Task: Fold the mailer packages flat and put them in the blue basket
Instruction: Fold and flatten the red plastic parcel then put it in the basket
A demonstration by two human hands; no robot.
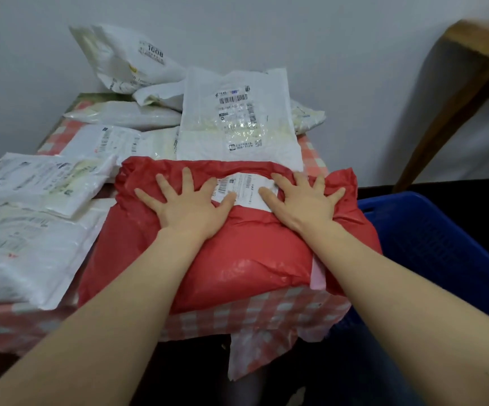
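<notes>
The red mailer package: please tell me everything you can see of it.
The red mailer package looks like glossy, wrinkled plastic, still puffy. It lies at the table's near edge on the checked tablecloth. A white shipping label with barcodes sits on top. The left hand and right hand press it with spread fingers.

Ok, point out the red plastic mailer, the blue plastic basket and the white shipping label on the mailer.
red plastic mailer [237, 253]: head view, bare near half.
blue plastic basket [430, 238]: head view, inner mesh wall.
white shipping label [247, 190]: head view, middle between the hands.
</notes>
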